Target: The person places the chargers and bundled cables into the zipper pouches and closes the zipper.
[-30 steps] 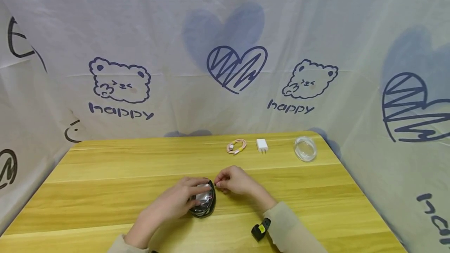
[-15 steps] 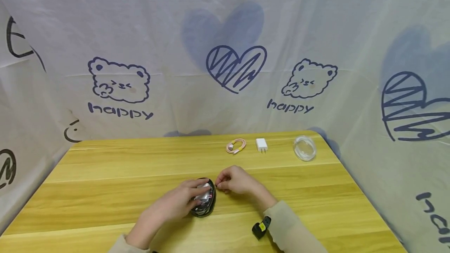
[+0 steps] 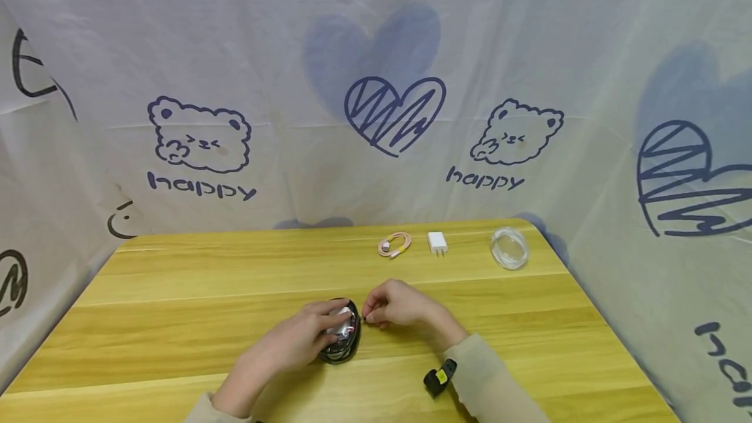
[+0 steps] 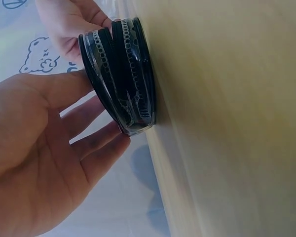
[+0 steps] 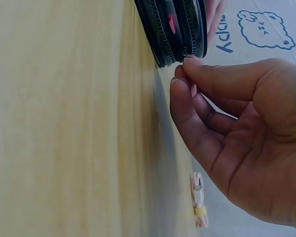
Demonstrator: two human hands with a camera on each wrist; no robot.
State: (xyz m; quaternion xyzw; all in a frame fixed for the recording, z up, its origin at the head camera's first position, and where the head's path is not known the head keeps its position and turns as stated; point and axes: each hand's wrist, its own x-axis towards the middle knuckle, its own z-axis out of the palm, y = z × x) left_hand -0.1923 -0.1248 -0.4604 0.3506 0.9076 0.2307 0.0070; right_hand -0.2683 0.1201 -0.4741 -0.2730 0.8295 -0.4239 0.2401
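A small oval zip pouch [image 3: 350, 344], black-edged with clear panels, stands on the wooden table. My left hand [image 3: 294, 337] holds it from the left, thumb on the near side and fingers over the top. In the left wrist view the pouch [image 4: 147, 74] shows two separated rows of zip teeth with a dark gap between. My right hand [image 3: 404, 305] is at its right end, thumb and forefinger pinching the zip pull [image 5: 185, 52], which is mostly covered by the fingertips. Something pink [image 5: 171, 23] shows between the teeth in the right wrist view.
Toward the back of the table [image 3: 194, 266] lie a coiled pink cable [image 3: 402, 250] with a yellow tie, a white plug adapter [image 3: 437, 241] and a coiled clear-white cable [image 3: 510, 249]. A printed cloth [image 3: 282, 149] hangs behind the table's far edge.
My right hand has shifted slightly to the right and toward me, its fingertips now a little apart from the pouch's edge in the head view. My left hand stays on the pouch.
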